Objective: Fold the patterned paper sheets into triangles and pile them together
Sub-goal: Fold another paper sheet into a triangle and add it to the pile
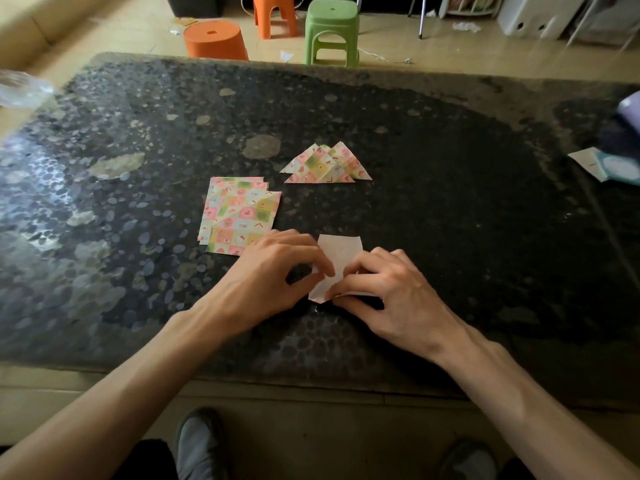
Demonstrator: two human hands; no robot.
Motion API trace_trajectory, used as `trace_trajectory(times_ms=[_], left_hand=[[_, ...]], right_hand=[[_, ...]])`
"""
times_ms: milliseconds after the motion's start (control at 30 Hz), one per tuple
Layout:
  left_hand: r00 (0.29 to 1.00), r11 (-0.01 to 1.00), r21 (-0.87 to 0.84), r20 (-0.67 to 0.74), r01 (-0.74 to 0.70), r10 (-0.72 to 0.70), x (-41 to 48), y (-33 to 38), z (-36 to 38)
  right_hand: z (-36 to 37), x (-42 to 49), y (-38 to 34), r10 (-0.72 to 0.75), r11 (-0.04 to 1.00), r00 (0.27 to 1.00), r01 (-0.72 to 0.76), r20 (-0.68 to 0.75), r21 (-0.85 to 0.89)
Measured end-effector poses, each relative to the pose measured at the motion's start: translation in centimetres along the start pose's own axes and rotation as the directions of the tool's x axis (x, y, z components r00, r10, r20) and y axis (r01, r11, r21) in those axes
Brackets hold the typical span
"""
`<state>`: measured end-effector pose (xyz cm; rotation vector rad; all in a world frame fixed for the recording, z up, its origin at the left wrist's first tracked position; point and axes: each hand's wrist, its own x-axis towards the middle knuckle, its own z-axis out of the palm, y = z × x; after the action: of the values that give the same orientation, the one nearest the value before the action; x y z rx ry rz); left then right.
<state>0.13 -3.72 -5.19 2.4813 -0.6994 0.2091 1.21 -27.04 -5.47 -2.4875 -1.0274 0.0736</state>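
Grey shoes show below the near edge of the dark speckled stone counter. Above them, the left hand and right hand each keep a pinching grip on one pale paper sheet. It lies white side up between them, its long axis running away from the person. The stack of flat patterned paper sheets lies just beside the left hand. The pile of folded patterned triangles lies straight beyond, so the finished fold probably travels forward.
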Motion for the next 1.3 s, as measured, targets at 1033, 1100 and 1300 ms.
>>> trace_trajectory(times_ms=[1033,1100,1300], left_hand=[[0.929,0.937,0.042,0.117,0.348,-0.351,-0.8,-0.3,0.8],[0.937,0.941,0.063,0.085,0.334,-0.338,-0.7,0.0,1.0],[0.944,0.939,0.122,0.042,0.321,-0.328,-0.7,0.1,1.3]], right_hand=[[-1.1,1.2,-0.1,0.504,0.849,0.864,-0.496,0.005,0.181],[-0.9,1.3,-0.3,0.512,0.848,0.859,-0.506,0.0,0.159],[-1.1,1.3,-0.5,0.542,0.827,0.841,-0.534,0.005,0.176]])
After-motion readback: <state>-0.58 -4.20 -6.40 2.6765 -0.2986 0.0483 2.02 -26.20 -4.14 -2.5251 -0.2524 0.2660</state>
